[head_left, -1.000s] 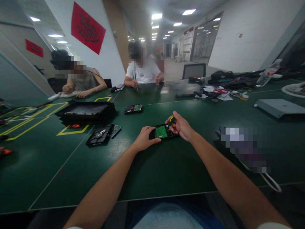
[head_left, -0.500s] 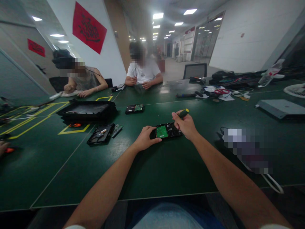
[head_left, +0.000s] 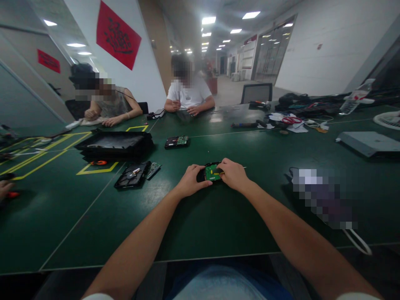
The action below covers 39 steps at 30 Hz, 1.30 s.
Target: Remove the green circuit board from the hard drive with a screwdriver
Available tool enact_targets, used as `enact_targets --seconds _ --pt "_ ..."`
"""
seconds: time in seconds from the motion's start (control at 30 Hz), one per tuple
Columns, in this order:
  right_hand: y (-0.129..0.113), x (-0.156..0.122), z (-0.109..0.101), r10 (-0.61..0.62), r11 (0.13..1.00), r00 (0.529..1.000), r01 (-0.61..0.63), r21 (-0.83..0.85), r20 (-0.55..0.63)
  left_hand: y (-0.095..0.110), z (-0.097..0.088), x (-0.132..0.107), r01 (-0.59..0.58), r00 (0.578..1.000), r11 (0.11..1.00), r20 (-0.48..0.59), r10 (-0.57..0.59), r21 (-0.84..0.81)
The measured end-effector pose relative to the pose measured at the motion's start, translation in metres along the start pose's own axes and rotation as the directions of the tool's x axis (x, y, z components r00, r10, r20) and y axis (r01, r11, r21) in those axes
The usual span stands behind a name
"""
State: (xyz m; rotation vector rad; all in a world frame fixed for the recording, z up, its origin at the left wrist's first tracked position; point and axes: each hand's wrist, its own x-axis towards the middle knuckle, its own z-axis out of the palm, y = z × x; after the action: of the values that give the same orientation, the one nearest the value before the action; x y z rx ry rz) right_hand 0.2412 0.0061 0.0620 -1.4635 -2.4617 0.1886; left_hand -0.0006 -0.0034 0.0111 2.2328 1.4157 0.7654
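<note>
In the head view, a black hard drive with a green circuit board (head_left: 211, 172) lies on the green table in front of me. My left hand (head_left: 193, 181) grips its left end, thumb along the near edge and fingers at the far edge. Over its right part is my right hand (head_left: 233, 171), closed round a screwdriver (head_left: 216, 171). The yellow-and-dark handle points left above the board, and the thin shaft sticks out on the right side of the hand. Most of the drive's right half is hidden beneath that hand.
To the left lie another hard drive (head_left: 133, 175), a loose circuit board (head_left: 153, 170) and stacked black trays (head_left: 115, 143). A third drive (head_left: 176, 141) sits farther back. A grey box (head_left: 368, 143) and a blurred pouch-like item (head_left: 323, 198) are on the right. Two people sit across the table.
My right hand has come down and left over the drive. The screwdriver has swung from upright-tilted to nearly flat, its handle now pointing left. My left hand has stayed on the drive.
</note>
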Motion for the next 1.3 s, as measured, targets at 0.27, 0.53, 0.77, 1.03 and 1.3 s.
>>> enact_targets --seconds 0.27,0.53,0.77,1.03,1.3 --pt "-0.003 0.004 0.004 0.010 0.999 1.000 -0.009 -0.035 0.027 -0.002 0.001 -0.001 0.003 1.000 1.000 0.002 -0.003 0.000" --pt "-0.004 0.005 0.008 0.009 0.996 0.999 -0.005 -0.090 0.041 -0.001 0.001 0.000 -0.008 1.000 1.000 -0.003 0.008 0.004" --pt "-0.004 0.004 0.009 0.021 0.995 0.999 -0.017 -0.094 0.044 -0.001 0.001 0.000 -0.012 1.000 1.000 -0.002 0.012 0.006" --pt "-0.001 0.003 0.011 0.018 0.999 1.000 -0.017 -0.047 0.021 -0.002 0.000 0.000 -0.005 1.000 1.000 -0.002 0.005 0.002" --pt "0.004 0.003 0.012 0.020 1.000 1.000 -0.020 -0.015 0.004 0.001 0.000 -0.001 0.000 1.000 1.000 0.003 0.000 0.009"
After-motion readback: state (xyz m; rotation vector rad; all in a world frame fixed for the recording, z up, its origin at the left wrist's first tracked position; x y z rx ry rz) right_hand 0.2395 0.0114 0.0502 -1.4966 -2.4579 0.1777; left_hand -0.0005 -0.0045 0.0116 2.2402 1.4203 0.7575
